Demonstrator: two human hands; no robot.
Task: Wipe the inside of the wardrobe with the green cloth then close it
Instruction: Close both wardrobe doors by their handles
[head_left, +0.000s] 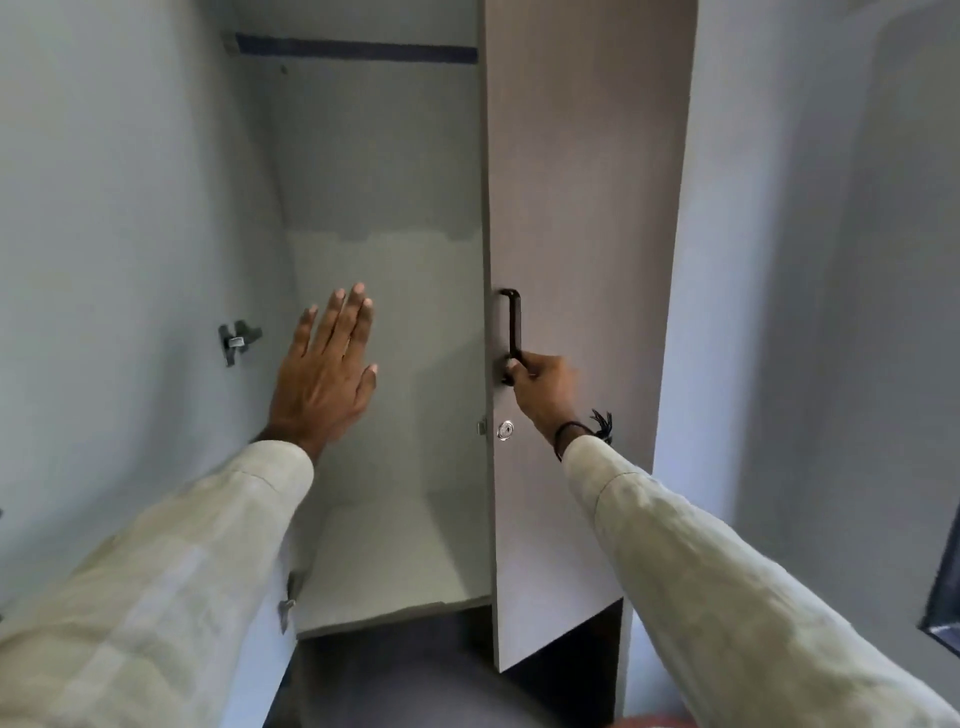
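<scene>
The wardrobe (384, 171) stands open in front of me, its pale inside bare. My left hand (324, 369) is held flat with fingers spread in front of the opening, near the left wall, and holds nothing. My right hand (540, 387) is shut on the lower end of the black door handle (511, 332) on the grey door (582, 208), which stands part-way open at the right of the opening. A silver lock (505, 429) sits just below the handle. No green cloth is in view.
A metal hinge (238, 340) is fixed on the left side panel, another hinge (287, 603) lower down. The wardrobe floor (395, 566) ends at a front lip above a dark gap. A pale wall (810, 260) rises to the right.
</scene>
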